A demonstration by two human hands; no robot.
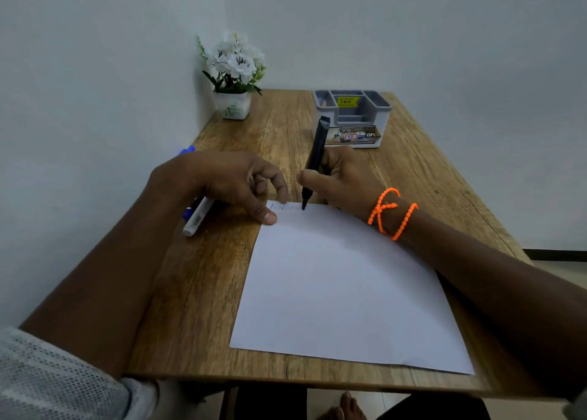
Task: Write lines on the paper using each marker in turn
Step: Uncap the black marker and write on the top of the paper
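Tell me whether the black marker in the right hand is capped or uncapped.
Uncapped. The black marker in the right hand shows a bare, narrowed nib end touching the top edge of the paper, beside faint marks already there.

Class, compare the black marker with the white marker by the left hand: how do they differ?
The black marker stands nearly upright, gripped by the right hand, tip on the paper. The white marker lies flat on the table, unheld, partly hidden under the left hand. Both are markers.

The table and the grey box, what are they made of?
The table looks like wood or a wood-look laminate: brown grain lines and a matte finish. The grey box looks like smooth moulded plastic, with thin even walls and stickers on it.
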